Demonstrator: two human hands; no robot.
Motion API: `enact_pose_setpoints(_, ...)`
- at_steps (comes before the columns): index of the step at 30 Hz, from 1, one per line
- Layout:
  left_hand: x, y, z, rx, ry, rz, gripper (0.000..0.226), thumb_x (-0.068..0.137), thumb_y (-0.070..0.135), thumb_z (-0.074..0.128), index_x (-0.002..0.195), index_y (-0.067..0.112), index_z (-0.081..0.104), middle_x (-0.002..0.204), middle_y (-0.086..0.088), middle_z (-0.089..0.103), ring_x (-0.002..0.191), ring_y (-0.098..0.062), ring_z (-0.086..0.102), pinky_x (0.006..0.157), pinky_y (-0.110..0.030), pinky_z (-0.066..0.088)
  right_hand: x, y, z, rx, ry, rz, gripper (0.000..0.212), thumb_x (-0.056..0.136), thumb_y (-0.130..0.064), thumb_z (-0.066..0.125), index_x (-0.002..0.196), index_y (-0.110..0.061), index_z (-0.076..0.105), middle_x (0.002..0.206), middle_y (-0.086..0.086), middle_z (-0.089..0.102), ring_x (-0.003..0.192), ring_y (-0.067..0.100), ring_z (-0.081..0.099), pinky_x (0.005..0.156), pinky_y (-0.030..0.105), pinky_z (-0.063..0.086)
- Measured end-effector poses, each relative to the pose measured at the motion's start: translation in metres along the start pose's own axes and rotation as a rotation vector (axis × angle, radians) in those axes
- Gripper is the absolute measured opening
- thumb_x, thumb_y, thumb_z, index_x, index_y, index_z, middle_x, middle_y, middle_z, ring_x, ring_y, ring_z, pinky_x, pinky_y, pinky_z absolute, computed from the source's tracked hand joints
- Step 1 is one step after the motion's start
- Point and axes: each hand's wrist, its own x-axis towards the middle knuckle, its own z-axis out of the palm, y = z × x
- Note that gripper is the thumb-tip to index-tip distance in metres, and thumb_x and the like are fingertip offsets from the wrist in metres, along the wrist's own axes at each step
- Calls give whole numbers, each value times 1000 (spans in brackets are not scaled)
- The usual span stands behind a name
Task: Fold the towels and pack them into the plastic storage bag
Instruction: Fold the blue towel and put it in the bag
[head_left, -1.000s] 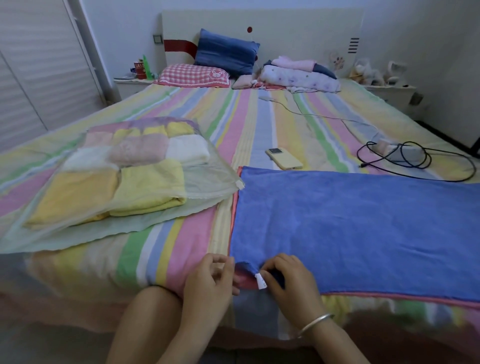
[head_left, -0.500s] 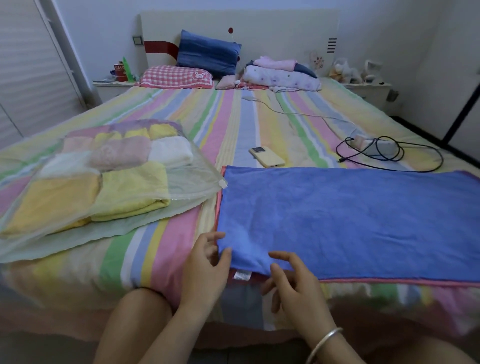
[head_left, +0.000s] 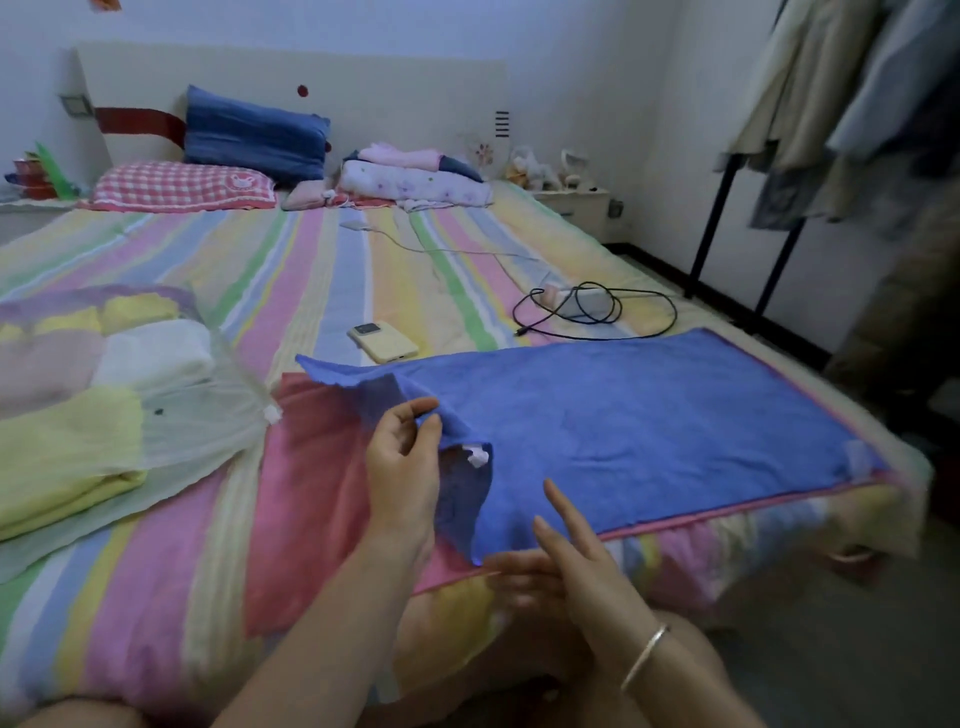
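Observation:
A blue towel (head_left: 649, 415) lies spread across the near right part of the striped bed (head_left: 322, 270). My left hand (head_left: 402, 462) pinches its left edge and holds that side lifted off the bed, with a white label (head_left: 477, 457) hanging beside my fingers. My right hand (head_left: 561, 561) hovers with fingers spread at the towel's lower left corner, and I cannot tell whether it touches the cloth. At the left, the clear plastic storage bag (head_left: 208, 415) lies flat with several folded towels (head_left: 67, 457) inside, yellow, white and pink.
A yellow phone (head_left: 383, 343) lies just beyond the towel. A coiled black cable with a white charger (head_left: 587, 306) sits to the right. Pillows (head_left: 254, 135) and folded bedding are at the headboard. A clothes rack (head_left: 748, 208) stands on the right, past the bed's edge.
My left hand has taken the towel's left edge and lifted it up and rightward. My right hand rose with fingers spread. The view has swung to the right.

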Motion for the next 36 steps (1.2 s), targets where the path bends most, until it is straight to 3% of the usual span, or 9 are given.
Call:
enact_pose_setpoints(3, 4, 4, 40, -180, -25, -148, 19, 96, 4, 52, 89, 18, 63, 86, -5, 64, 77, -19, 61, 69, -31, 57, 0, -4, -14, 47, -48, 24, 57, 101, -24, 40, 138, -53, 7, 94, 22, 72, 73, 29, 72, 58, 31, 58)
enact_pose_setpoints(6, 11, 14, 62, -434, -77, -295, 18, 99, 3, 47, 90, 14, 59, 66, -1, 59, 51, -8, 59, 50, -20, 53, 12, -8, -35, 48, 6, -28, 62, 101, -24, 41, 138, -52, 1, 88, 14, 74, 70, 23, 72, 55, 28, 55)
enact_pose_setpoints(10, 31, 17, 75, -500, -136, -313, 22, 101, 5, 42, 87, 15, 57, 67, 1, 55, 53, -7, 55, 53, -21, 52, 28, -8, -88, -105, 286, -179, 40, 98, -10, 49, 130, -31, 38, 75, 11, 67, 46, 11, 58, 44, 23, 47)
enact_pose_setpoints(14, 18, -2, 92, -249, -234, -299, 20, 101, 4, 43, 91, 13, 59, 74, -1, 60, 55, -7, 60, 52, -21, 53, 43, -21, -162, -501, 662, -312, 29, 89, -7, 60, 117, -11, 60, 89, 7, 66, 75, 18, 61, 78, 38, 52)
enact_pose_setpoints(18, 3, -42, 101, 25, -255, -362, 19, 100, 5, 48, 88, 12, 61, 77, -11, 63, 52, -17, 64, 50, -24, 55, 59, -50, -231, -961, 991, -359, 39, 82, -10, 64, 120, -5, 59, 123, 18, 57, 119, 34, 48, 105, 39, 30)
enact_pose_setpoints(21, -2, -70, 101, 131, -283, -390, 18, 99, 3, 49, 89, 11, 62, 96, -19, 62, 65, -21, 67, 60, -27, 59, 72, -59, -269, -1045, 1039, -122, 50, 87, -25, 59, 133, -10, 49, 142, 20, 40, 133, 36, 31, 111, 40, 22)
enact_pose_setpoints(25, -4, -80, 97, 142, -280, -362, 16, 99, 1, 49, 91, 8, 62, 89, -15, 64, 57, -14, 69, 54, -19, 56, 74, -62, -289, -904, 1081, 70, 52, 90, -32, 54, 138, -16, 43, 147, 21, 27, 137, 37, 21, 115, 44, 19)
enact_pose_setpoints(32, -5, -87, 92, 196, -271, -303, 18, 98, 2, 51, 88, 11, 63, 88, -11, 63, 76, -21, 65, 71, -28, 57, 78, -60, -285, -812, 1080, 18, 40, 86, -19, 54, 126, -21, 57, 135, 22, 38, 123, 41, 40, 109, 40, 32)
enact_pose_setpoints(36, -6, -87, 91, 200, -274, -290, 17, 97, 3, 52, 89, 12, 65, 89, -9, 65, 80, -21, 64, 70, -28, 56, 83, -60, -280, -894, 1106, -51, 21, 82, -19, 55, 99, -11, 65, 142, 14, 39, 121, 37, 43, 103, 40, 38)
